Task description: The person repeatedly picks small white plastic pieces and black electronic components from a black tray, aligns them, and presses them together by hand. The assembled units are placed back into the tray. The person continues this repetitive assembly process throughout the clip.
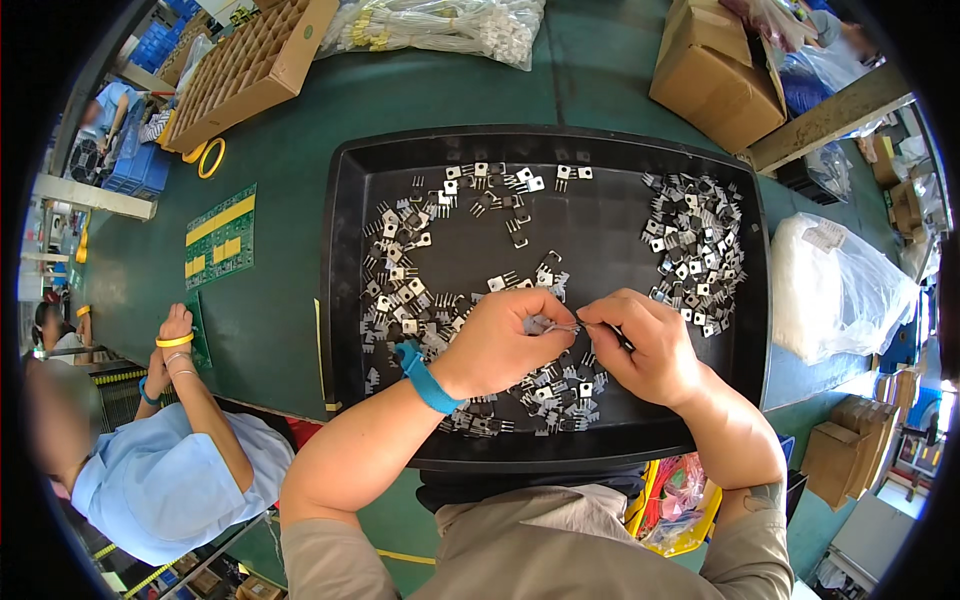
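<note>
Both my hands meet above a black tray point(610, 240). My left hand point(505, 340), with a blue strap at the wrist, is closed around small grey pieces point(540, 324) whose exact kind is partly hidden by the fingers. My right hand point(645, 345) is closed in a pinch, its fingertips almost touching the left ones. A small dark part, apparently a transistor point(627, 345), shows under its fingers. Loose three-legged transistors point(400, 290) with metal tabs lie along the tray's left side and below my hands, among grey comb-shaped pieces. Another heap of transistors point(695, 250) fills the right end.
Left of the tray lies a green circuit board point(222, 237) with yellow tape. A co-worker point(180, 470) in light blue works beside me, hands at another board. A divided carton point(250, 75), bagged cables point(440, 30), a cardboard box point(715, 80) and a white plastic bag point(835, 285) surround the tray.
</note>
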The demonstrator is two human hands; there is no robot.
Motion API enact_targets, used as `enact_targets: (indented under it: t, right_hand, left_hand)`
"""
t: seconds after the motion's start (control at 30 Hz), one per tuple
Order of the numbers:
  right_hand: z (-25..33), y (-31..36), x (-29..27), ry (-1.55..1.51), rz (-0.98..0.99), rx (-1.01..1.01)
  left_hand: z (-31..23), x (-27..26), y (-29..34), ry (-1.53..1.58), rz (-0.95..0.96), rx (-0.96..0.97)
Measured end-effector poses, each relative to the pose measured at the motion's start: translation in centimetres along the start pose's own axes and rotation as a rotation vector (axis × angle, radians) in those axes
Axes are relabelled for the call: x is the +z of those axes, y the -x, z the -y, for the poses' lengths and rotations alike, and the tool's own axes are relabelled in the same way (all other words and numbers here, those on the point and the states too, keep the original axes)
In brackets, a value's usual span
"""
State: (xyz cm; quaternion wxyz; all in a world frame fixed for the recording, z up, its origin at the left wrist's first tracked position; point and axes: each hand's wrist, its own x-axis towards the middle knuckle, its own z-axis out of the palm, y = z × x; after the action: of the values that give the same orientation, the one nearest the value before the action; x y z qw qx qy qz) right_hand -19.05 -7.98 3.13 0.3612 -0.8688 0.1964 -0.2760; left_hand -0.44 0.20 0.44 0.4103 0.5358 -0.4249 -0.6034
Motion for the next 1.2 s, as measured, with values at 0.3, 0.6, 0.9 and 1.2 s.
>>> enact_targets:
  t: [0.3,0.6,0.9,1.2]
  right_hand:
    - [0.1,0.0,0.4,-0.002,-0.019,-0.004]
    - [0.0,-0.1,0.4,0.062,0.07,-0.037]
    - [0.6,0.2,-0.4,-0.126,0.038,0.381]
    - [0.3,0.7,1.0,-0.36,0.068,0.542]
  left_hand:
    - [-0.4,0.0,0.1,-0.018,0.006,-0.004]
    - [0.6,0.0,-0.2,-0.125,-0.007,0.072]
    - [0.3,-1.0,-0.2,0.355,0.028,-0.115]
    - [0.4,-0.3,-0.1,0.211,0.072,-0.121]
